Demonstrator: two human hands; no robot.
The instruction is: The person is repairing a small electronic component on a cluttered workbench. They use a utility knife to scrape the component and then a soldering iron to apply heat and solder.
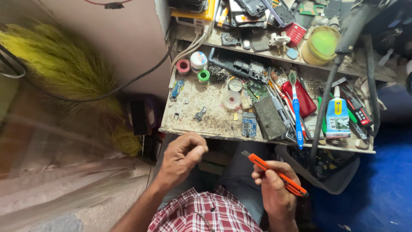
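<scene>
Right hand (274, 189) is gripping an orange utility knife (274, 173), blade end pointing up-left, held over the lap just below the worktop (193, 122) edge. Left hand (182, 159) is loosely curled, fingertips pinched together, can't tell if anything's in it. Blue toothbrush (296, 109) lies on the cluttered worktop.

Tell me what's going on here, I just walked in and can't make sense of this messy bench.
A person sits at a cluttered workbench. Their right hand holds an orange utility knife, its tip pointing up and to the left. Their left hand is curled just below the bench edge, fingertips pinched together; whether it holds anything is too small to tell. On the bench lie a blue toothbrush, a small circuit board, a glue bottle and tape rolls.
</scene>
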